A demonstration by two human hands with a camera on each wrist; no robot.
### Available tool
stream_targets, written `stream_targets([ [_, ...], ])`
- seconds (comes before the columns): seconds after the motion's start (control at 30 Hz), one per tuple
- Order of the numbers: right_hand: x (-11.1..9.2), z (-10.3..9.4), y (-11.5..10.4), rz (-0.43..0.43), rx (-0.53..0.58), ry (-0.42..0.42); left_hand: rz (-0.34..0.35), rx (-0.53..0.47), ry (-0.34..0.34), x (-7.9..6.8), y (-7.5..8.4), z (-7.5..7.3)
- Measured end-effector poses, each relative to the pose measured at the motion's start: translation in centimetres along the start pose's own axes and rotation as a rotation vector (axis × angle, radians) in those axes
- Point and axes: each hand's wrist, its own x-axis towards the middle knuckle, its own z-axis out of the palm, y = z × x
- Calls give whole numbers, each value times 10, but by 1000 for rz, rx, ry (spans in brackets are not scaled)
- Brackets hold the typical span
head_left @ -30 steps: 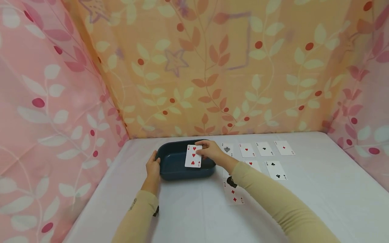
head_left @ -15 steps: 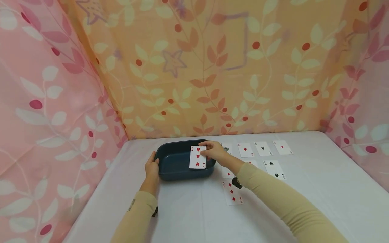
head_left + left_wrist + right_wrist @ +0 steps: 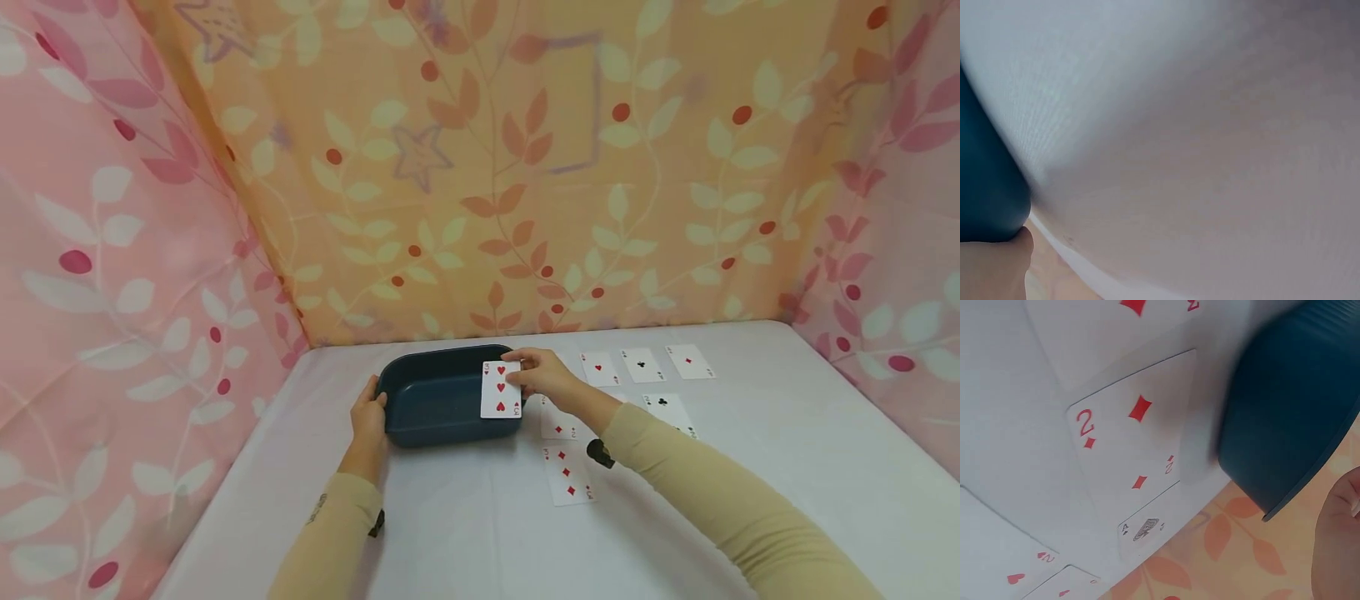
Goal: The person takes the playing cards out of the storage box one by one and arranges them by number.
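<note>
My left hand [image 3: 369, 421] grips the left end of a dark blue plastic tray [image 3: 431, 435], its thumb at the rim. The left wrist view catches only a corner of the tray [image 3: 991, 175] above part of that hand [image 3: 991, 269]. My right hand [image 3: 551, 379] pinches a three of hearts playing card [image 3: 491, 404] by its right side, face up, over the tray's right end. From the right wrist, the tray's outer wall [image 3: 1291, 412] hides the held card, and the right hand [image 3: 1341, 544] shows at the edge.
On the white cloth right of the tray lie a two of diamonds [image 3: 558, 429] and three of diamonds [image 3: 567, 475]. Farther right are aces of hearts [image 3: 598, 369], clubs [image 3: 642, 365] and diamonds [image 3: 690, 361], and a two of clubs [image 3: 663, 406]. The ace of spades [image 3: 1146, 528] shows from the right wrist.
My right hand has drifted right with the three of hearts, toward the tray's right end. My left hand keeps its grip on the tray. The head view has shifted slightly.
</note>
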Motion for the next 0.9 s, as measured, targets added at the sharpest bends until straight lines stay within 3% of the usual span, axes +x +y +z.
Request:
stream_targets([
  [0.9, -41, -49, 12, 19, 2, 13, -50, 12, -45, 3, 2, -10],
])
